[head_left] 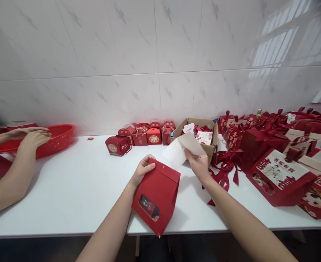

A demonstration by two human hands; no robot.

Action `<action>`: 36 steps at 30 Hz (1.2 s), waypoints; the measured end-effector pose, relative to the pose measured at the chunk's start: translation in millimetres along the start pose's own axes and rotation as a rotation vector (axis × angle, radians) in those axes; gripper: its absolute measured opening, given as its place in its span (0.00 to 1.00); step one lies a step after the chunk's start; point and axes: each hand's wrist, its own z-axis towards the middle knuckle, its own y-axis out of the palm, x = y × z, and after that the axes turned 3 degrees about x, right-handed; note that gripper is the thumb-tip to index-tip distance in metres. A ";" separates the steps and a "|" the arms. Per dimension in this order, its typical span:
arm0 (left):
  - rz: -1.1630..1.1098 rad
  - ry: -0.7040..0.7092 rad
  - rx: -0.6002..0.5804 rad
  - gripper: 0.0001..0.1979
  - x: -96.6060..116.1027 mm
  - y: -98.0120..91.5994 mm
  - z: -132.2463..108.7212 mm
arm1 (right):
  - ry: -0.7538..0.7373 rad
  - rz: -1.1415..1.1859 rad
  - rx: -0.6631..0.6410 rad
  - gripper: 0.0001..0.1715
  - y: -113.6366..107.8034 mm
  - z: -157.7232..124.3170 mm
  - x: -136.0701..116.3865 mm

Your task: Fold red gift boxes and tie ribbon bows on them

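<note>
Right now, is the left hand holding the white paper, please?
No, the left hand holds the red bag; the right hand has the paper.

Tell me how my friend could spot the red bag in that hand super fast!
Find the long white table, then the camera wearer's left hand over its middle. That hand holds the red bag, tilted, with a rounded window low on its front. Unlike the windowed bag further right, which wears a white printed card, its front has none.
</note>
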 end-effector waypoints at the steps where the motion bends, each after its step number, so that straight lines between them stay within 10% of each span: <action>1: -0.006 0.018 -0.016 0.16 -1.0 -0.6 -1.4 | -0.077 -0.031 0.045 0.19 -1.3 0.1 0.3; 4: 0.016 0.059 0.025 0.15 -3.8 1.5 -3.1 | -0.229 -0.093 0.070 0.15 -2.5 0.1 -0.6; 14: 0.239 0.284 0.196 0.12 -10.1 10.4 3.5 | 0.174 0.409 -0.612 0.19 -4.2 -10.2 -17.7; 26: 0.549 0.581 0.301 0.11 -30.1 16.0 1.1 | 0.007 0.067 -0.251 0.13 14.9 -25.0 -15.3; 36: 0.694 0.726 0.343 0.14 -38.8 20.3 -2.3 | 0.154 0.147 -0.281 0.15 21.4 -29.2 -21.5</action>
